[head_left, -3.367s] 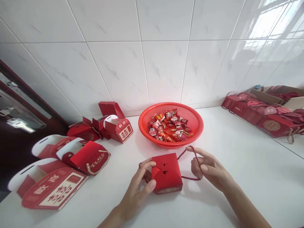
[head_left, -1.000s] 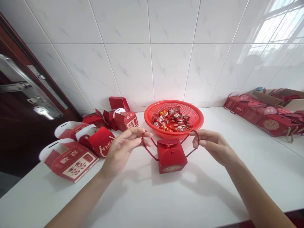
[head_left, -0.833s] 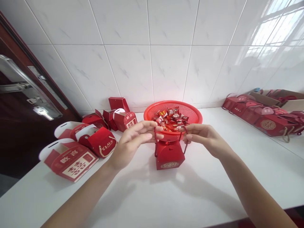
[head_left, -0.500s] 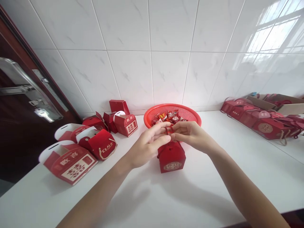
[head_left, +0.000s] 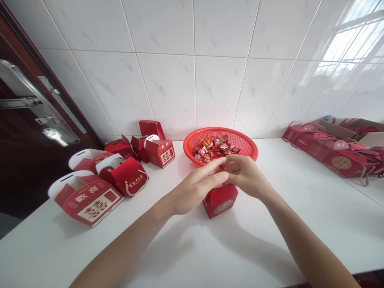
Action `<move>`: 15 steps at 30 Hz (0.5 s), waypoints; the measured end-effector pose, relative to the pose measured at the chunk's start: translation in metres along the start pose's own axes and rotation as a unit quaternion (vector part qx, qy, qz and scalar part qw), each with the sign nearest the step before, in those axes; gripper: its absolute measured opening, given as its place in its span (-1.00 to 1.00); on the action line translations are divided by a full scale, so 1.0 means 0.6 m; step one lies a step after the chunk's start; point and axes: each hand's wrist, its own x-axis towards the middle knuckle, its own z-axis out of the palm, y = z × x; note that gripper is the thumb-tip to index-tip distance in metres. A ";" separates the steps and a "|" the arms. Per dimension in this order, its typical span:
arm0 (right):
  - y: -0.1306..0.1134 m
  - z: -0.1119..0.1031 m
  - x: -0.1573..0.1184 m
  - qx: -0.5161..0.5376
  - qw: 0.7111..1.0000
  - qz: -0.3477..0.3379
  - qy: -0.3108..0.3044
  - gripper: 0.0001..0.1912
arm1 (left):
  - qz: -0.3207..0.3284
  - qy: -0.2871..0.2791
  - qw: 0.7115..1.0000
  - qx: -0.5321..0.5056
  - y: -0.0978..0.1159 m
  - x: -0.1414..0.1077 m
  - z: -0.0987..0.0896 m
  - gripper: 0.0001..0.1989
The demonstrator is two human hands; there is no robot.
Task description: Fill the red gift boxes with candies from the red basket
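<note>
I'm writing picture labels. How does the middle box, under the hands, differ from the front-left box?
The middle box has a round emblem on its front; the front-left box has a pale rectangular panel. The front-left box gapes open, while the left hand and right hand hide much of the middle box's top. Both are red and stand on the table.

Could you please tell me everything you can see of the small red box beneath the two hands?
The small red box looks like folded card, with a round golden emblem on its front. It stands upright on the white table, slightly turned, in front of the red colander. The left hand and right hand meet over its top, hiding its closure; whether they touch it cannot be told.
</note>
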 end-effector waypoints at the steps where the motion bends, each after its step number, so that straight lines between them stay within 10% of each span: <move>1: 0.000 -0.001 0.000 0.010 1.000 -0.001 0.005 -0.91 | -0.001 0.007 1.000 0.001 0.001 -0.001 -0.002 -0.48; 15: 0.011 -0.064 -0.019 0.067 0.995 -0.019 0.072 -0.91 | 0.022 0.020 0.999 0.032 0.009 -0.003 -0.051 -0.58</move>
